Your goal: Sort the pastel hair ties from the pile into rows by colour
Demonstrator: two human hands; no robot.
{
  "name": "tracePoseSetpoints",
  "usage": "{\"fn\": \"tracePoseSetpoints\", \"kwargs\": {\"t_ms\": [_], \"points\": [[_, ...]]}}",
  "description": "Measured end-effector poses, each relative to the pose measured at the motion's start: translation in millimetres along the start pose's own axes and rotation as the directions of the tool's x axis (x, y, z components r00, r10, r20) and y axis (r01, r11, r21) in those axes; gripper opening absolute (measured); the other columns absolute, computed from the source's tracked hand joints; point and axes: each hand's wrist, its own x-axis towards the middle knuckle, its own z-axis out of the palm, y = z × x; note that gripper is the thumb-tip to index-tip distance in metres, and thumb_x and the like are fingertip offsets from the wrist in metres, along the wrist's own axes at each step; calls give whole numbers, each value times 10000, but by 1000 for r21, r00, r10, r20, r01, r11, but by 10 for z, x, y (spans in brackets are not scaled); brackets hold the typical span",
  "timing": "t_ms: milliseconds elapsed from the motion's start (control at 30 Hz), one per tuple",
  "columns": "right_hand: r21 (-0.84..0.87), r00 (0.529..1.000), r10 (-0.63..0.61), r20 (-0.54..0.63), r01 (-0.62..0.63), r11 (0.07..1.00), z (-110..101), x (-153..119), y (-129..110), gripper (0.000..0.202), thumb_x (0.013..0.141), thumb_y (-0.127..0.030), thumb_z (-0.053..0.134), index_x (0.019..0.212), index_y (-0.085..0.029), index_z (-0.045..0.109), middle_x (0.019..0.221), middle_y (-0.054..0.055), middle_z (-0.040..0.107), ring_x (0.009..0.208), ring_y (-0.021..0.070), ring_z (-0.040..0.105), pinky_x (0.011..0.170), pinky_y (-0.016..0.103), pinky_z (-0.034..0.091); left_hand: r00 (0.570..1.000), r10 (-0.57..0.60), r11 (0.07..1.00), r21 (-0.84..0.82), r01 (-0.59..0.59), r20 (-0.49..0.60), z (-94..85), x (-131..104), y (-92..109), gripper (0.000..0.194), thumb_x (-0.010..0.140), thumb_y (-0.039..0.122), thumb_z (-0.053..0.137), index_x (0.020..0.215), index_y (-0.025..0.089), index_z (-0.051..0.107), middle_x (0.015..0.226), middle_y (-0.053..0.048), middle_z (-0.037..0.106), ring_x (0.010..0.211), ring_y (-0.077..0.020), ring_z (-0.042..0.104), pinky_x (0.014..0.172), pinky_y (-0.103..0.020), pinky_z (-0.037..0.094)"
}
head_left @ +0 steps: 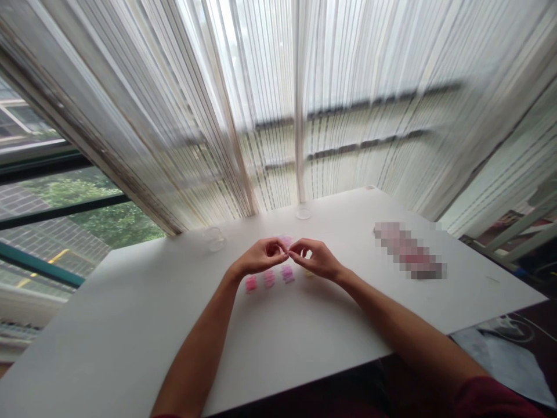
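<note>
My left hand and my right hand meet fingertip to fingertip above the middle of a white table. Both are pinched closed; what lies between the tips is too small to make out. Just below them, small coloured bundles rest in a row: a red-pink bundle, a pink bundle and a purple bundle. Partly covered by my right hand is a yellow bundle. Behind the fingertips shows a pale pink-purple patch, partly hidden.
Toward the back left stand clear round containers. A clear round dish is near the back edge. On the right lies a blurred-out pinkish long object. String curtains hang behind the table, before a window.
</note>
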Motion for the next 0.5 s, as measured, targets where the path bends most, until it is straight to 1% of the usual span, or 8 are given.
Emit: {"fn": "tracePoseSetpoints", "kwargs": {"t_ms": [100, 200, 267, 400, 433, 500], "points": [[-4, 1000, -8, -5, 8, 1000, -8, -4, -6, 174, 848, -324, 623, 847, -163, 692, 777, 42, 694, 637, 124, 592, 588, 247, 501, 999, 18, 1000, 18, -17, -50, 6, -1, 20, 332, 784, 438, 686, 823, 110, 644, 539, 68, 374, 512, -63, 341, 480, -198, 261], [-9, 1000, -10, -25, 10, 1000, -15, -1, 4, 166, 844, -318, 626, 847, -164, 687, 781, 42, 693, 631, 119, 587, 585, 244, 502, 998, 18, 999, 30, -16, -60, 1, -4, 34, 352, 784, 443, 684, 850, 97, 684, 526, 68, 366, 504, -60, 333, 475, -199, 251], [-9, 999, -9, -32, 8, 1000, -14, 2, 17, 172, 842, -325, 630, 841, -163, 685, 768, 39, 690, 628, 118, 583, 584, 243, 501, 998, 24, 999, 41, -22, -53, -4, -4, 40, 369, 788, 451, 677, 864, 90, 703, 531, 60, 384, 511, -64, 339, 479, -203, 256], [-5, 999, -4, -36, 4, 1000, -6, 4, 34, 187, 843, -340, 633, 832, -161, 683, 753, 35, 685, 619, 115, 578, 580, 242, 497, 999, 42, 999, 34, -41, -20, -10, -6, 50, 368, 808, 451, 658, 863, 91, 712, 620, 10, 519, 578, -87, 421, 530, -217, 324], [-1, 999, 0, -37, -1, 1000, -6, 3, 34, 189, 843, -343, 633, 831, -161, 682, 755, 35, 686, 619, 115, 579, 578, 241, 497, 999, 39, 999, 21, -39, -9, -13, -6, 51, 365, 814, 450, 652, 860, 93, 705, 628, 8, 525, 583, -89, 425, 534, -217, 327], [8, 999, 9, -36, -9, 1000, -6, 1, 28, 189, 842, -345, 634, 831, -162, 681, 758, 35, 688, 625, 117, 584, 576, 239, 498, 1000, 23, 1000, -10, -23, 11, -18, -6, 46, 362, 821, 455, 642, 853, 97, 682, 604, 25, 488, 565, -85, 402, 521, -212, 311]]}}
